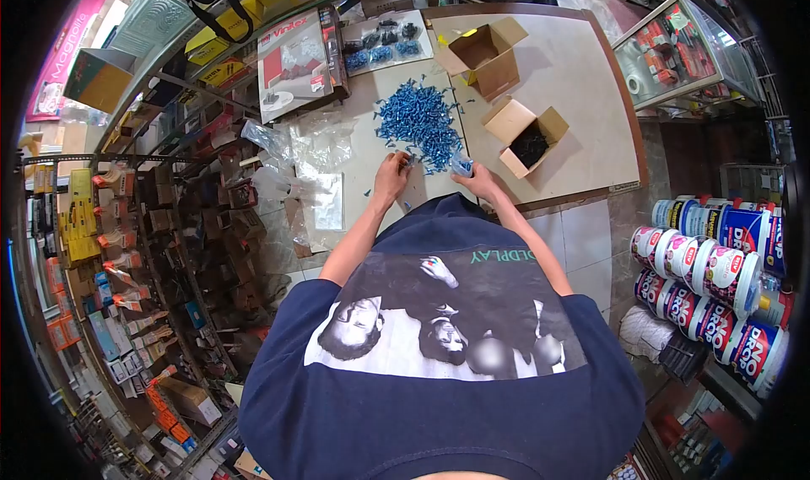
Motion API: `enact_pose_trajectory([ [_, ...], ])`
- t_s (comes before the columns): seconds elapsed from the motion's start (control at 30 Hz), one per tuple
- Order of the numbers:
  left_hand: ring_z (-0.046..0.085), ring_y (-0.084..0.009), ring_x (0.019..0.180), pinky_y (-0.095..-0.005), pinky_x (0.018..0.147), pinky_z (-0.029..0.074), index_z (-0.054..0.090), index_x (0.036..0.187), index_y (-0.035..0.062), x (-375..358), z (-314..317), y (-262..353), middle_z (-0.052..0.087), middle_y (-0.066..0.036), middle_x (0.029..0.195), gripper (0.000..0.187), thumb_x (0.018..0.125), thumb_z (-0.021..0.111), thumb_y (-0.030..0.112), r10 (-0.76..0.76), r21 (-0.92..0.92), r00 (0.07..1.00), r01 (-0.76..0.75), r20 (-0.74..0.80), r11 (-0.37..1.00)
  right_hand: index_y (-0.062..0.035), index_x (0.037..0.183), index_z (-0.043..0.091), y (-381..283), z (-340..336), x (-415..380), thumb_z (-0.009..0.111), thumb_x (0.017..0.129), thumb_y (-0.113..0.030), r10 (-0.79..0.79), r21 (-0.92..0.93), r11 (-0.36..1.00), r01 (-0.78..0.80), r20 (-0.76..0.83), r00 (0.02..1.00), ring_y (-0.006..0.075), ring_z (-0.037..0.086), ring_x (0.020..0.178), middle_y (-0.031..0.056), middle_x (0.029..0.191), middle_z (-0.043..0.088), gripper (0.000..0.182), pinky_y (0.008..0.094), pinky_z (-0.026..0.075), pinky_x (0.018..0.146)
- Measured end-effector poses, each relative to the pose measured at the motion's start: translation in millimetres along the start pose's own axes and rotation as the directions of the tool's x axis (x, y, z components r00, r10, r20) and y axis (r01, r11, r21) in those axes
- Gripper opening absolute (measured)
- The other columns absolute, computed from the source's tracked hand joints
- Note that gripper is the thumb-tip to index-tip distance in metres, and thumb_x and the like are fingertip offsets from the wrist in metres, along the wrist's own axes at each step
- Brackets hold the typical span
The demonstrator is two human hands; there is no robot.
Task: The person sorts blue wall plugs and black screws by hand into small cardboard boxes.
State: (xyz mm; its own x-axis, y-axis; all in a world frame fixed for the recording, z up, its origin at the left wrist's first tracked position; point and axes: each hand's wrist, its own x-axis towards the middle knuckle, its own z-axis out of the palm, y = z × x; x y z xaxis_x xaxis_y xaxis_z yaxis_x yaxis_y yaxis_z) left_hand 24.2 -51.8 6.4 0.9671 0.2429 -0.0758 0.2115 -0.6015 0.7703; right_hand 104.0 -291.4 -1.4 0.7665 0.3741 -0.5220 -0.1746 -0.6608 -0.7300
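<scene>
A heap of small blue wall plugs (418,121) is spread on the pale tabletop in front of me. My left hand (392,177) is at the heap's near left edge, its fingers curled in around a few blue plugs, partly hidden by the fingers. To the right, my right hand (482,181) grips a small clear plastic bag (461,165) with some blue in it, beside the heap's near right edge. A few loose plugs lie close to the left hand.
Two open cardboard boxes, a taller one (494,62) and one holding dark pieces (529,142), stand on the right. Filled small bags (384,48) lie at the back. Left are a Vinilex box (295,62) and clear plastic bags (325,153). Paint buckets (704,269) and shelves surround the table.
</scene>
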Motion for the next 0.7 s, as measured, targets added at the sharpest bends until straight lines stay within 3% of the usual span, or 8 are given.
enact_pose_trajectory([
  [0.17,0.063,-0.0288,0.084,-0.0378,0.074,0.051,0.061,0.101,0.0040,3.0,4.6,2.9,0.062,-0.013,0.092,0.024,0.078,0.068,0.006,0.059,0.007,0.998,-0.059,0.011,0.998,-0.0015,0.109,0.063,8.7,4.5,6.0,0.077,0.073,-0.039,-0.014,0.033,0.999,0.014,0.003,1.000,0.0266,0.063,0.098,0.0160,0.104,0.067,0.054,0.0373,0.048,0.086],
  [0.5,0.062,-0.0282,0.084,-0.0365,0.076,0.050,0.061,0.102,0.0007,4.5,8.8,12.6,0.063,-0.015,0.095,0.026,0.077,0.068,0.006,0.030,-0.006,0.998,-0.030,0.053,1.000,-0.0019,0.113,0.062,3.9,2.9,3.5,0.078,0.073,-0.039,-0.010,0.006,1.000,0.010,-0.003,1.000,0.0287,0.062,0.103,0.0178,0.109,0.065,0.056,0.0384,0.047,0.089],
  [0.7,0.062,-0.0286,0.084,-0.0378,0.075,0.050,0.060,0.102,0.0042,13.6,11.9,29.0,0.063,-0.012,0.092,0.026,0.079,0.069,0.010,0.153,-0.008,0.988,-0.152,0.037,0.988,-0.0020,0.114,0.061,-1.8,0.8,0.0,0.078,0.073,-0.038,-0.001,0.013,1.000,0.001,0.006,1.000,0.0294,0.062,0.104,0.0181,0.111,0.065,0.058,0.0389,0.047,0.089],
])
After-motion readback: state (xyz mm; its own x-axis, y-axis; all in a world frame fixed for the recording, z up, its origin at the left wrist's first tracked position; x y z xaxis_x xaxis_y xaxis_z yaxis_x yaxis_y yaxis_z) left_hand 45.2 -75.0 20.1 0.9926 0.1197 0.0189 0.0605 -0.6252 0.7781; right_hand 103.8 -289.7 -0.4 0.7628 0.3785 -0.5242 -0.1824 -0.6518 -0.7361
